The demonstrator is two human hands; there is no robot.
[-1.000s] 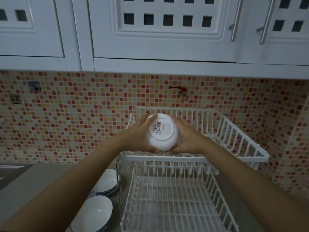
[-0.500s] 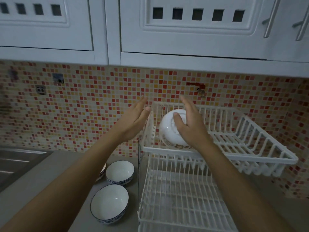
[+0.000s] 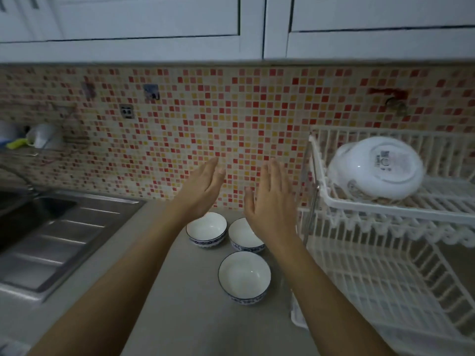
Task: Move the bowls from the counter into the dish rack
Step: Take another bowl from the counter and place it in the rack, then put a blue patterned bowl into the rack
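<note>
Both hands are hovering empty over the grey counter, the left hand and right hand flat with fingers spread, holding nothing. Three blue-rimmed bowls are sitting upright below, mouths facing up. Cupping one bowl on both sides looks the surest lift. In the white dish rack, an upturned bowl is leaning, base facing the camera.

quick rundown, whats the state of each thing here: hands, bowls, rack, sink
left hand: open, empty, above the counter
right hand: open, empty, partly hiding one bowl
white bowl in the rack: tipped on its side in the top tier, base facing the camera
three blue-rimmed white bowls: upright, empty, on the grey counter
white wire dish rack: lower tier empty
steel sink: looks empty
</note>
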